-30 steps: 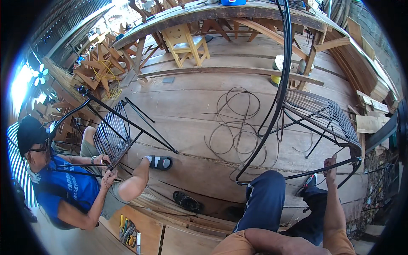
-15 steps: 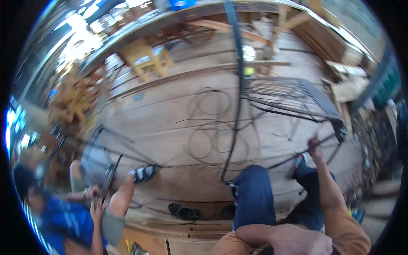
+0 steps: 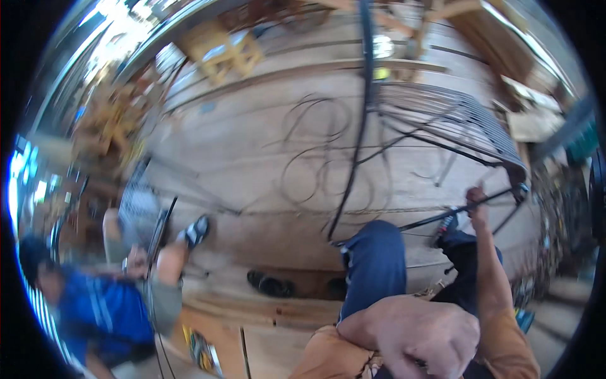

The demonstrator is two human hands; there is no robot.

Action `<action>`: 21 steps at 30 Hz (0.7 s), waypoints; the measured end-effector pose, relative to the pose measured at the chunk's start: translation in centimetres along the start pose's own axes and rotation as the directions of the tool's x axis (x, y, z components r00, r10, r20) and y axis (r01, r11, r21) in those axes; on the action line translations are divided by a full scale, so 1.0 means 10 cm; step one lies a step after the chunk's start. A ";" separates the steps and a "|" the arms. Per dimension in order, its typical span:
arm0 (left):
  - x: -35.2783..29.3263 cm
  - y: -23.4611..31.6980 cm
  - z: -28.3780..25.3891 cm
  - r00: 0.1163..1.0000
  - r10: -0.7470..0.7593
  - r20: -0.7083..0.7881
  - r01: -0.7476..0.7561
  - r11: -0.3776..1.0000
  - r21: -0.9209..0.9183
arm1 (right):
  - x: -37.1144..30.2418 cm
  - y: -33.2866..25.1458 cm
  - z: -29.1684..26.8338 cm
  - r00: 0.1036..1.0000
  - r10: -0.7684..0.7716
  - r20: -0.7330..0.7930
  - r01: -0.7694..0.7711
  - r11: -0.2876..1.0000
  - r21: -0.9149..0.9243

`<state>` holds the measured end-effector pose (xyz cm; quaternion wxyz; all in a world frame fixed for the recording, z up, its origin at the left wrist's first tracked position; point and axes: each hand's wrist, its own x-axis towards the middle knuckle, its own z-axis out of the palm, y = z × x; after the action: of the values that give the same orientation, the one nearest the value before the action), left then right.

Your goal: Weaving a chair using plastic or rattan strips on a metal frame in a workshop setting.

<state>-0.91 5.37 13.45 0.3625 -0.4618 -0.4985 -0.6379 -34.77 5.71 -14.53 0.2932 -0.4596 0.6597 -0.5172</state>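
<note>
Wide floorboards (image 3: 243,136) spread beneath a metal-framed chair (image 3: 499,136) with a woven seat, which stands just ahead of the person, toward the right. The right hand (image 3: 476,199) is curled closed on a black bar at the chair's near edge, close to its right corner; blur hides whether it also pinches a strand. Nearer the body than the chair, the left hand (image 3: 435,338) is bent into a loose fist over the lap, and I cannot tell whether anything is in it. One knee in blue trousers (image 3: 375,271) rises beside the chair's lower left corner.

Left of the chair, loose loops of thin dark cord (image 3: 325,165) lie on the boards. Farther left and nearer the body than the chair is a dark sandal (image 3: 271,283). Well to the chair's left sits a co-worker in a blue shirt (image 3: 104,303), smeared by motion, at a second woven chair (image 3: 139,211). Some hand tools (image 3: 202,350) lie on a wooden surface, also well left of the chair and nearer the body.

Beyond the chair are a long plank (image 3: 315,72), a white tub (image 3: 382,47) and, off to the left, a small yellow chair (image 3: 221,54). Stacked boards (image 3: 483,38) lean behind the chair on its right.
</note>
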 end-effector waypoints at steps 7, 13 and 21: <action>-0.05 0.02 0.04 0.997 0.064 0.038 -0.057 0.986 -0.155 | 0.06 -0.50 0.26 0.958 0.285 -0.019 -0.276 0.943 0.185; -0.10 -0.03 -0.03 0.994 0.106 -0.001 -0.102 0.954 -0.282 | 0.16 -0.45 0.35 0.937 0.348 -0.016 -0.329 0.899 0.289; -0.12 0.00 -0.05 0.997 0.080 0.001 -0.076 0.956 -0.283 | 0.20 -0.46 0.28 0.928 0.371 -0.018 -0.342 0.872 0.349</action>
<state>-0.63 4.87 12.25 0.3148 -0.5319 -0.3860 -0.6849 -31.74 2.54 -10.76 0.4302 -0.2502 0.6459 -0.5789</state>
